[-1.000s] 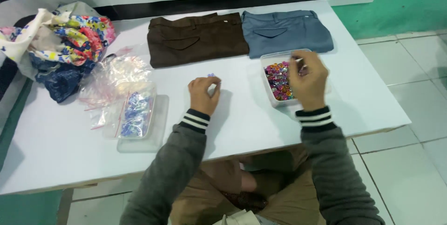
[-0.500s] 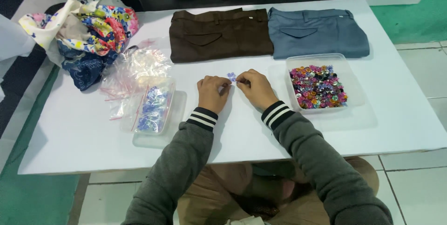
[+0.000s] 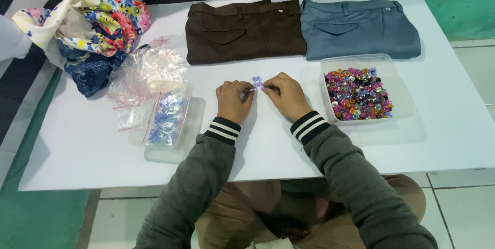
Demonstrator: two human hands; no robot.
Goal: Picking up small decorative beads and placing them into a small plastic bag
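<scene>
At counter centre, twelve o'clock of my wrists: small blue flower beads [image 3: 257, 82] pinched between fingers of my left hand [image 3: 234, 100] and right hand [image 3: 286, 94]; risk, a slackened pinch dropping them, rolling toward the mixed-bead tray [image 3: 402, 81] at three o'clock.

Glossy plastic beads [image 3: 358, 94] fill a clear plastic tray [image 3: 402, 86]; matt cloth trousers [image 3: 242, 30] lie on the smooth white table [image 3: 454, 135].

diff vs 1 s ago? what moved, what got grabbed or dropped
The right hand left the tray of mixed beads and came over to the left hand; both now pinch small purple beads between them. Unchanged: the blue bead tray, brown trousers, blue trousers.
</scene>
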